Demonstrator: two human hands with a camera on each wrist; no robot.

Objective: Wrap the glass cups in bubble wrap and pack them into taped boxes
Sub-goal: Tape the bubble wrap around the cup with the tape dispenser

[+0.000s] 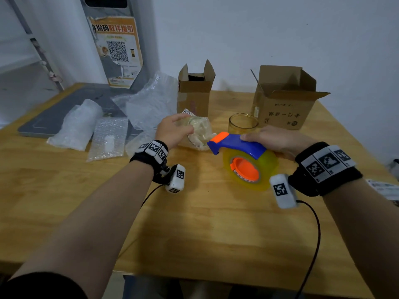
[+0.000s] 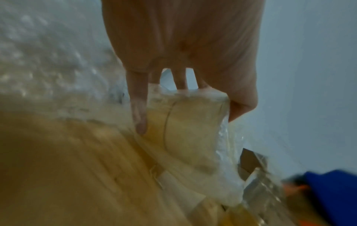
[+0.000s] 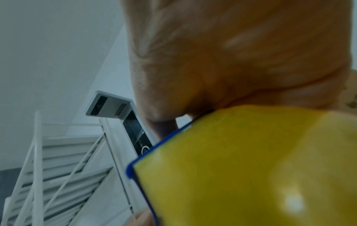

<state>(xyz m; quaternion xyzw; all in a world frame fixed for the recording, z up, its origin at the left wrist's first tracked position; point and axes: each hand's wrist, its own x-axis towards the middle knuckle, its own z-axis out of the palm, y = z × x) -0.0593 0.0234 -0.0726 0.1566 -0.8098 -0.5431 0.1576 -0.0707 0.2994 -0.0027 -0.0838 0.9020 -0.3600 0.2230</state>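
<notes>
My left hand (image 1: pixel 172 131) grips a glass cup wrapped in bubble wrap (image 1: pixel 199 134), lying on its side on the wooden table (image 1: pixel 194 223); in the left wrist view the fingers (image 2: pixel 138 107) curl over the wrapped cup (image 2: pixel 189 125). My right hand (image 1: pixel 274 140) holds a blue and orange tape dispenser (image 1: pixel 237 145) with a yellowish tape roll (image 1: pixel 250 169), its nose close to the wrapped cup. The roll (image 3: pixel 251 168) fills the right wrist view. A bare glass cup (image 1: pixel 243 123) stands upright behind the dispenser.
Two open cardboard boxes stand at the back: a small one (image 1: pixel 195 93) and a larger one (image 1: pixel 282 98). Loose bubble wrap (image 1: pixel 151 102) and wrapped bundles (image 1: pixel 79 126) lie at the left on a grey mat (image 1: pixel 54 117). Papers (image 1: pixel 386 188) sit at the right edge.
</notes>
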